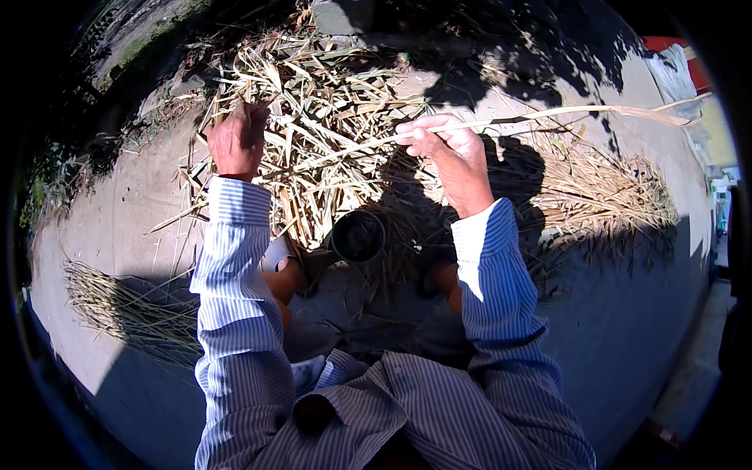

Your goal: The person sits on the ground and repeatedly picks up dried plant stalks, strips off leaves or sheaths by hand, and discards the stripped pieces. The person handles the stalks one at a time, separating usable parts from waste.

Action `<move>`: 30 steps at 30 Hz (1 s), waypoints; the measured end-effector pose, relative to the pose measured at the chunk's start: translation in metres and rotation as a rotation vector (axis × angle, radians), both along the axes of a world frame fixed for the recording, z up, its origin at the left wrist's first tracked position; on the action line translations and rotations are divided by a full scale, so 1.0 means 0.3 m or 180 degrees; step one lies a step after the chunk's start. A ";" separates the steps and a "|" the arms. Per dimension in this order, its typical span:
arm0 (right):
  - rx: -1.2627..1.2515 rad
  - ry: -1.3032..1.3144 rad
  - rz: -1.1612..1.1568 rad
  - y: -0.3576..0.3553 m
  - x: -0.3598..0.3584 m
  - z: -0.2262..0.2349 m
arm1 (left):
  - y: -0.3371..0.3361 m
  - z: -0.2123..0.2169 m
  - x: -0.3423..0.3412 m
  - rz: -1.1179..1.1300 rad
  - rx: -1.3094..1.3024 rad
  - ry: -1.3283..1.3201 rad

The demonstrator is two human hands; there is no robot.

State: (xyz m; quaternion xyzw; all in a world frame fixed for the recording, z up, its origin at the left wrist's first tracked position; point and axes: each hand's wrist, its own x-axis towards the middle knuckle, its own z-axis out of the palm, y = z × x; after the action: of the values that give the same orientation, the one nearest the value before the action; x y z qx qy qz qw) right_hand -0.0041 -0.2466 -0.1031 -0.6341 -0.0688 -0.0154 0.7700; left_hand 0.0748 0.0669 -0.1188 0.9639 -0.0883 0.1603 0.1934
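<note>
My right hand (450,157) pinches a long dry stalk (540,116) between thumb and fingers. The stalk slants across the view, its papery leaf end reaching out to the far right and its thinner end running left over a heap of dry leaves and stalk strips (329,117). At the heap's left side is my left hand (237,141), back upward, with fingers curled and closed. Its fingertips are in shadow, so what they hold cannot be made out. Below the heap, between my feet, stands a dark round container (335,237).
A bundle of dry stalks (603,192) lies on the ground to the right, another bundle (129,309) at the lower left. A grey block (342,16) sits behind the heap. Whitish sheeting (672,72) and something red (699,74) are at the upper right.
</note>
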 end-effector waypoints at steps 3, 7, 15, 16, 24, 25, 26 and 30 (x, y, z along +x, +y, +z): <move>0.0394 0.0231 -0.0152 0.026 0.003 -0.023 | -0.154 0.034 -0.041 -0.0645 0.0486 -0.1249; 0.0821 0.0617 -0.0221 0.054 0.023 -0.046 | -0.282 0.073 -0.117 -0.2087 0.0104 -0.0557; 0.1193 0.0873 -0.1250 -0.166 0.073 -0.053 | 0.135 0.025 -0.026 -0.0463 0.0416 0.0306; 0.1221 0.0866 -0.1095 -0.155 0.070 -0.054 | 0.122 0.019 -0.023 -0.0752 0.0268 0.0080; 0.1039 0.0825 -0.0521 0.044 0.022 -0.036 | -0.280 0.074 -0.095 -0.1925 -0.0628 -0.0200; 0.0926 0.0757 -0.0588 0.011 0.024 -0.038 | -0.269 0.075 -0.091 -0.1894 -0.0790 -0.0058; 0.0826 0.0687 -0.0634 -0.009 0.026 -0.031 | -0.247 0.080 -0.088 -0.1843 -0.0935 0.0080; 0.0734 0.0869 -0.0734 -0.022 0.022 -0.023 | -0.248 0.043 -0.082 -0.1734 -0.0706 -0.0186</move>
State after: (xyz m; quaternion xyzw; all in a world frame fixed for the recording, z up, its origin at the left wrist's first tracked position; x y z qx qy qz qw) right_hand 0.0025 -0.2534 -0.1101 -0.5417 0.1115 -0.0250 0.8328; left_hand 0.0501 -0.0075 -0.1058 0.8727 -0.3312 0.1389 0.3309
